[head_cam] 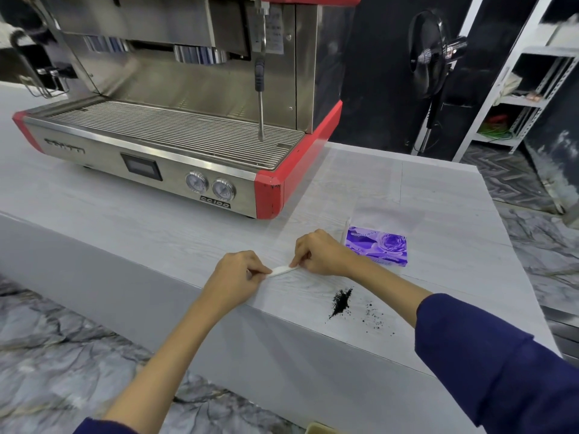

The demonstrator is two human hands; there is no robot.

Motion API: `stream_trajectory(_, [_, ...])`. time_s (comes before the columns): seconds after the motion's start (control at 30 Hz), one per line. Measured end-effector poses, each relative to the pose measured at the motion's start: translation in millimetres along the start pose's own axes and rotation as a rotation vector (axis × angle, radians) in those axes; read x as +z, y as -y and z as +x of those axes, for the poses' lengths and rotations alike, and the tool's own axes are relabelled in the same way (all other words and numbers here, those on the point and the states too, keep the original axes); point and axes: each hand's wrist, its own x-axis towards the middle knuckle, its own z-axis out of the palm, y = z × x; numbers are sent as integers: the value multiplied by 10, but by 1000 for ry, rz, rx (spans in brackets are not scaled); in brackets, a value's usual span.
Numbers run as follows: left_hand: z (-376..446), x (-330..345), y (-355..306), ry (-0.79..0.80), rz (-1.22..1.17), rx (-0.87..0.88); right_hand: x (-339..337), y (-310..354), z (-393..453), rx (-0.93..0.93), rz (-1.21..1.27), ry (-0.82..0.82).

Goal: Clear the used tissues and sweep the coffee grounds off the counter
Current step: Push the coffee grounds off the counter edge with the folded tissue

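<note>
Both the left hand (241, 274) and right hand (319, 255) pinch 1 folded tissue (282, 271) between them above the bench (438, 198). Coffee grounds (340, 303) lie unswept at 5 o'clock from it; sweeping remains.

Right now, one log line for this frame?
left hand: pinching tissue | right hand: pinching tissue | coffee grounds: on counter, unswept | tissue pack: beside right hand

Café service area: a commercial espresso machine (175, 120) with steam wand (260, 98) occupies a pale counter (438, 214); metal storage shelving (532, 89) stands behind.
</note>
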Motion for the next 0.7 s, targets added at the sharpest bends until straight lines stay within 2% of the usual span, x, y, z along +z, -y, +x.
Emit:
stream_trajectory(0.33, [-176, 169, -316, 4, -6, 25, -87, -146, -353, -53, -40, 11])
stream_trajectory(0.7, [-401, 382, -722, -20, 1, 11, -168, -293, -706, -18, -35, 53])
